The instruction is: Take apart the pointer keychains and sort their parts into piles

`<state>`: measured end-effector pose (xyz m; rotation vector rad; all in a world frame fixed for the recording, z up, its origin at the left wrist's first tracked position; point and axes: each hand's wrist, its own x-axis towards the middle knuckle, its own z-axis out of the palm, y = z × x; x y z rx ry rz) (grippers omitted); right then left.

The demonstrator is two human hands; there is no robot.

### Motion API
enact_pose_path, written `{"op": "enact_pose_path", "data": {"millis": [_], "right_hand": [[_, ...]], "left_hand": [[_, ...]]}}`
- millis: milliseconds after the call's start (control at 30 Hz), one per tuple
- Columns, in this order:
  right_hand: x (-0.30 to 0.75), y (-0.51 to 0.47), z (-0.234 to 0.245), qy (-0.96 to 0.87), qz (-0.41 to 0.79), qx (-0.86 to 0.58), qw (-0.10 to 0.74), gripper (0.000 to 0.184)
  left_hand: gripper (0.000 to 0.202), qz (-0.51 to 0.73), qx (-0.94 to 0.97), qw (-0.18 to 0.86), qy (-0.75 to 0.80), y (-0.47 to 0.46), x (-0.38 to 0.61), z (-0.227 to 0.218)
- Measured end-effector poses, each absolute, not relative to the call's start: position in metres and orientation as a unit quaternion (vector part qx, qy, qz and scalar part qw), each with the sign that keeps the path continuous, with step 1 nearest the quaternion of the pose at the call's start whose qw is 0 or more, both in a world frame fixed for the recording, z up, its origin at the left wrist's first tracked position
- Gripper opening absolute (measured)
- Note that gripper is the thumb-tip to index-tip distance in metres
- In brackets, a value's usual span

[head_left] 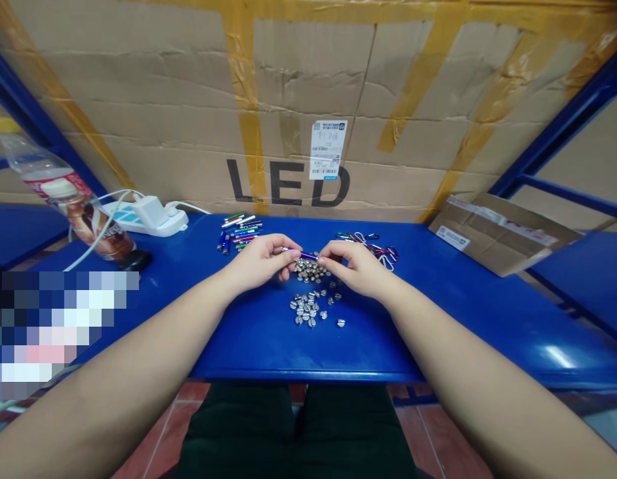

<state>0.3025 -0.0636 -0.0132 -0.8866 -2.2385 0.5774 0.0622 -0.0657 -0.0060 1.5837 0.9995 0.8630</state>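
bare forearms (114, 359), left grip (256, 261) and right grip (356, 268) clenched on a purple tube (301, 255) above silver caps (307, 270)

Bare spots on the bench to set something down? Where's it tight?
Widest: blue bench between the right hand and the cardboard box. Also: the strip between the slotted metal pieces and the front edge. Tight: centre, where the left hand and right hand hold a purple tube, with coloured tubes and carabiners behind.

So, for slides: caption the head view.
Left hand and right hand hold a purple tube over slotted metal caps on a blue table.
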Motion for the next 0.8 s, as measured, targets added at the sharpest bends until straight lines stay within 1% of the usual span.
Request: {"op": "enact_pose_path", "data": {"millis": [100, 200, 300, 367, 500, 667, 800], "right_hand": [[0.3023, -0.0602, -0.0163, -0.878, 0.172, -0.304, 0.327, 0.018], [0.3011, -0.0598, -0.0144, -0.904, 0.095, -0.277, 0.311, 0.019], [0.2992, -0.0621, -0.0100, -0.921, 0.021, -0.271, 0.280, 0.024], [0.2985, -0.0635, -0.0080, -0.924, -0.024, -0.278, 0.262, 0.028], [0.2996, -0.0624, -0.0090, -0.918, -0.061, -0.308, 0.241, 0.028], [0.3029, -0.0584, -0.0131, -0.907, -0.030, -0.359, 0.218, 0.020], [0.3047, -0.0570, -0.0128, -0.900, 0.003, -0.387, 0.202, 0.017]], "left_hand": [[0.018, 0.357, 0.643, 0.518, 0.436, -0.0659, 0.0641, -0.0072], [0.031, 0.356, 0.638, 0.498, 0.467, -0.0668, 0.0661, -0.0078], [0.045, 0.346, 0.641, 0.466, 0.502, -0.0670, 0.0672, -0.0082], [0.051, 0.338, 0.646, 0.444, 0.520, -0.0670, 0.0677, -0.0081], [0.047, 0.339, 0.658, 0.407, 0.535, -0.0669, 0.0696, -0.0078], [0.036, 0.343, 0.664, 0.391, 0.537, -0.0644, 0.0716, -0.0114], [0.032, 0.344, 0.675, 0.366, 0.540, -0.0608, 0.0692, -0.0153]]}}
